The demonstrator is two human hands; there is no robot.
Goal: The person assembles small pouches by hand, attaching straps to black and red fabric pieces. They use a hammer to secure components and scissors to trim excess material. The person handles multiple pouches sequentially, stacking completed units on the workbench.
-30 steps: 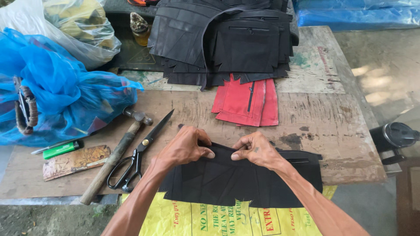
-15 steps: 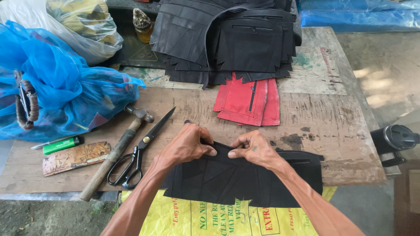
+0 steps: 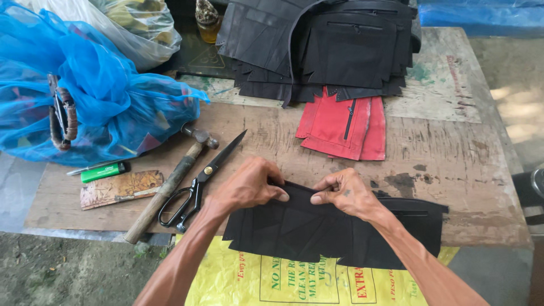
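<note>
Both hands gripped one black leather piece along its top edge: my left hand and right hand pinched it, thumbs nearly touching. It lay on the wooden table at the near edge, overhanging a yellow sack. Scissors and a hammer lay just left.

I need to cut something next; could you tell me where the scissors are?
The scissors lie on the wooden table, just left of the left hand, beside the hammer.

Black leather piece, red pieces
</note>
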